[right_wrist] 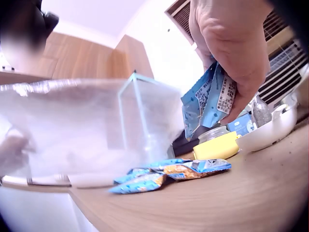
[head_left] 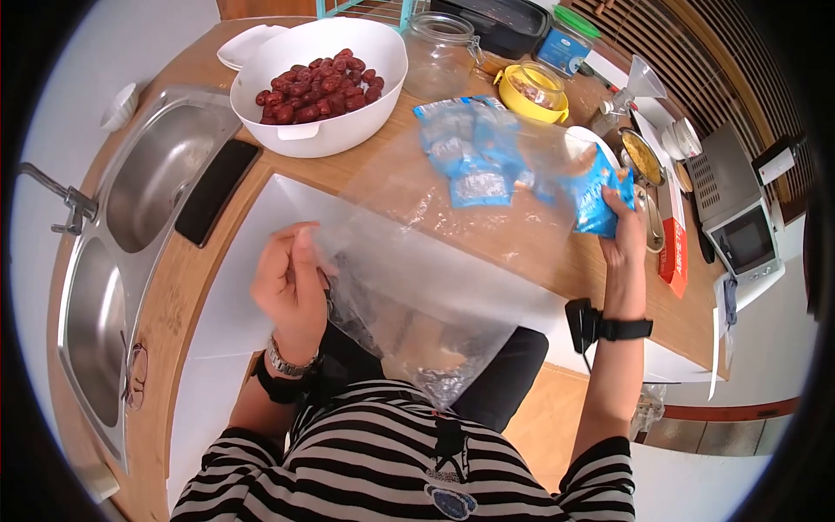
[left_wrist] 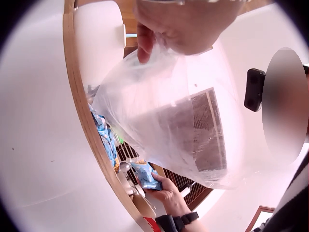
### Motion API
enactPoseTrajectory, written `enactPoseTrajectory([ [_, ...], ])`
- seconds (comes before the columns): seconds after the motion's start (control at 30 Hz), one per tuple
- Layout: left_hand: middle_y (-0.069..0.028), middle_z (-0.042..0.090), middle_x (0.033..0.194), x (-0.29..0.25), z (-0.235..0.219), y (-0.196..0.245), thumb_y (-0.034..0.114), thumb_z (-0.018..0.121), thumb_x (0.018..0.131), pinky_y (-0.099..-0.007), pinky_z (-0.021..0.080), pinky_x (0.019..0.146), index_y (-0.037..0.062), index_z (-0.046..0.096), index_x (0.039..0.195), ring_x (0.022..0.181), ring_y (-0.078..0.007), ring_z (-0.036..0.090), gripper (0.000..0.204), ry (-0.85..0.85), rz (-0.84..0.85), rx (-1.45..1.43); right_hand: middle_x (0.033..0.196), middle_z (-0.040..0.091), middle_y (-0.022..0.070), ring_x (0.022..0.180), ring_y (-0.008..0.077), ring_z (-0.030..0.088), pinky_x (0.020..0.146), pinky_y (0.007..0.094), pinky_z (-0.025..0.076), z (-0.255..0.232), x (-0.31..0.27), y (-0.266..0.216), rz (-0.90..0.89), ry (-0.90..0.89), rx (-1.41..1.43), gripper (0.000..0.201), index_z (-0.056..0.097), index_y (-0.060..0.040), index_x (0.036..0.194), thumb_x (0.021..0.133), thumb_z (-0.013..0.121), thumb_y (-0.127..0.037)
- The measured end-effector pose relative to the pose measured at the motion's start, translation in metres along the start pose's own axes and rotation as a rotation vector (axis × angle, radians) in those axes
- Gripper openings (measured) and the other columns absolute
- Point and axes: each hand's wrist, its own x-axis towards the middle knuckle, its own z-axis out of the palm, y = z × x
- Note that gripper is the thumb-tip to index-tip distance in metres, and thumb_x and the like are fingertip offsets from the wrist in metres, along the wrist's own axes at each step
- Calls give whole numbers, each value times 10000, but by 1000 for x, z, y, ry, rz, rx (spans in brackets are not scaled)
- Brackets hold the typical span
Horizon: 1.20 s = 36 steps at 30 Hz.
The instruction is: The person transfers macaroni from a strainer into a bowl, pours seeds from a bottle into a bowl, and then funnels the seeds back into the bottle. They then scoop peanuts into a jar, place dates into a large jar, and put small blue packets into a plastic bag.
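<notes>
My left hand (head_left: 291,283) pinches the edge of a large clear plastic bag (head_left: 426,300), which hangs in front of my body and spreads over the counter's edge. In the left wrist view the bag (left_wrist: 159,106) billows out below the left hand (left_wrist: 190,24). My right hand (head_left: 626,230) grips a blue snack packet (head_left: 598,196) at the bag's right side; printed text shows on the packet (right_wrist: 224,94) in the right wrist view. Several more blue packets (head_left: 480,184) lie on the counter, partly seen through the bag.
A white bowl of red dates (head_left: 296,139) stands at the back left, beside a glass jar (head_left: 435,70). A yellow container (head_left: 531,103) and a green-lidded tub (head_left: 567,43) sit farther back. Left are a double sink (head_left: 143,191) and a black slab (head_left: 217,193); right, a red box (head_left: 672,252).
</notes>
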Motion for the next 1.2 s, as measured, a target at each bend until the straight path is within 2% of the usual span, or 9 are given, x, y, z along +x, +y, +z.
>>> enactPoseTrajectory([
  [0.2,-100,574,796,7,19,15,26,488,798,-202,353,412,-33,537,755,474,-96,469,88,48,190,202,1053,498,180,922,302,526,792,462,444,-29,-69,-13,119,159,495,423,346,32,1138,770,532,-58],
  [0.4,-115,573,774,-5,41,13,-5,509,767,-217,406,493,-30,557,792,573,-153,523,60,-117,498,402,1171,393,239,1070,350,413,889,461,366,-53,-129,-39,12,264,700,471,297,40,1186,770,504,-40],
  [0.53,-106,558,771,-14,53,15,14,590,714,-276,431,482,-17,547,762,549,-229,528,72,-210,440,301,1236,346,191,1127,314,368,914,470,336,-33,-176,-53,142,-351,870,530,287,18,1216,744,511,-69],
  [0.6,-107,554,758,-15,58,18,10,592,713,-268,425,470,-18,545,763,538,-229,524,75,-233,416,290,1110,447,203,995,248,505,638,366,508,17,-202,-56,206,-126,580,544,378,23,1140,642,567,-87],
  [0.63,-108,551,746,-15,59,20,7,594,711,-260,420,458,-20,544,764,527,-229,520,78,-248,390,271,899,536,212,832,233,569,480,328,487,28,-196,-42,238,-446,664,581,433,36,1056,519,600,-109],
  [0.67,-108,551,746,-14,61,21,7,594,711,-260,420,458,-20,544,764,527,-229,520,78,-254,394,276,741,564,193,733,226,573,539,319,475,54,-205,-58,438,-243,469,588,479,61,960,418,598,-134],
  [0.7,-111,546,727,-13,62,23,6,592,713,-255,417,464,-21,543,762,531,-230,519,74,-270,378,260,982,538,166,857,230,528,828,313,364,58,-204,-54,443,-498,541,520,517,75,979,502,626,-103],
  [0.93,-125,537,672,-14,65,30,12,582,726,-257,415,504,-29,540,743,559,-233,521,61,-322,248,169,1046,517,126,945,189,517,844,294,393,81,-172,-25,846,-662,553,540,381,35,1176,686,602,-15],
  [1.2,-138,572,744,-22,58,28,43,581,735,-249,446,535,-33,564,800,624,-234,571,102,-444,293,89,1054,507,103,916,157,526,780,300,454,85,-175,-5,393,-233,380,628,273,-81,1271,727,549,71],
])
